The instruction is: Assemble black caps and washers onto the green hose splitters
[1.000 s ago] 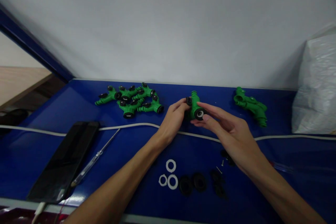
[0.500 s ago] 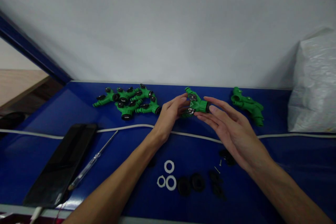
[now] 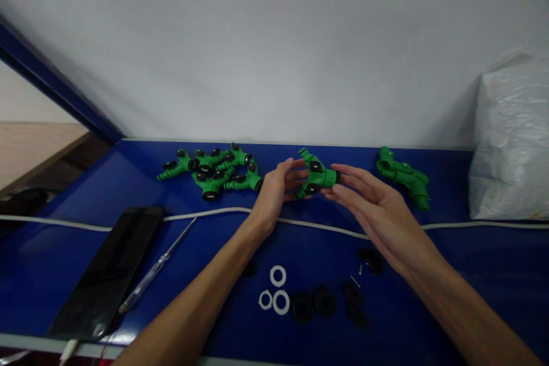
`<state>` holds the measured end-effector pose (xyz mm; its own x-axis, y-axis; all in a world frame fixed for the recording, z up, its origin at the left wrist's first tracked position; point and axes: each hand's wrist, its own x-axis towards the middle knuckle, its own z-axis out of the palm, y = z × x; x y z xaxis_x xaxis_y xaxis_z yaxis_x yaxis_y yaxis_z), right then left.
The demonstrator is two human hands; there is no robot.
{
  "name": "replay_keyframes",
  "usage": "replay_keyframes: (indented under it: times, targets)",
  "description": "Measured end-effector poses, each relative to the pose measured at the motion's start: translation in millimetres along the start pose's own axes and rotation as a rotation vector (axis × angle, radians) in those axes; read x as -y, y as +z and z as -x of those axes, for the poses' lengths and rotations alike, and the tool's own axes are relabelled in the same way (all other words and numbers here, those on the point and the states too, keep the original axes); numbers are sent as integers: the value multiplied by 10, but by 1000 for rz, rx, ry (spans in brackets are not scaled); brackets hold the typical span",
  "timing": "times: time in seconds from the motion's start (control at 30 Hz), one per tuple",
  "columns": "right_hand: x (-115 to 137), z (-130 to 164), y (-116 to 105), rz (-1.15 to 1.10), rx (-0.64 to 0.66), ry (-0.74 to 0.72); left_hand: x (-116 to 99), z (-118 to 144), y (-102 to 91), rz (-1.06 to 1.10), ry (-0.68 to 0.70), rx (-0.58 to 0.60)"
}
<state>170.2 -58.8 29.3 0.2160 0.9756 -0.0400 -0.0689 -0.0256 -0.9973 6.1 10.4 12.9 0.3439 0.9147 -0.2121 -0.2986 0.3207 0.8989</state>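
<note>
Hands meet over a green fitting (image 3: 316, 176) held just above the blue surface (image 3: 128, 177), beyond the white cable (image 3: 214, 210). The left hand (image 3: 274, 191) grasps the fitting's left end with curled fingers, and the right hand (image 3: 377, 211) has its fingers stretched out, the tips touching the fitting's right end, where a black ring shows; black knobs sit on top of the fitting. Left of the fitting, past the cable, lies a pile of fittings (image 3: 214, 168) with black knobs, and right of it, also past the cable, lie bare green fittings (image 3: 403, 176). Farther right stands a white bag (image 3: 510, 143) against the wall. On the near side of the cable, below the fitting, lie three white rings (image 3: 274, 291), black rings (image 3: 313, 303) just right of them, more small black parts (image 3: 371, 260) and a small screw (image 3: 361, 268) under the right wrist. Left of the rings, a screwdriver (image 3: 156, 267) lies slanted beside a black phone (image 3: 107, 274) with a plug in its near end. No writing or brand can be read on any of these things.
</note>
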Motion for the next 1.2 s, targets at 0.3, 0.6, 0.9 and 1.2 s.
replay_keyframes:
  times: [0.3,0.6,0.9,1.2]
  targets:
    - [-204,-135,-30,278,117,-161,-29,116,17,-307,205,-17]
    - [-217,-251,-65,473,221,-246,-420,376,-80,-532,491,-313]
    - [-240,-402,251,600,261,-260,92,1494,-338,-944,493,-361]
    - [-128,-408,-171,873,10,-505,799,1738,-881,-1520,634,-328]
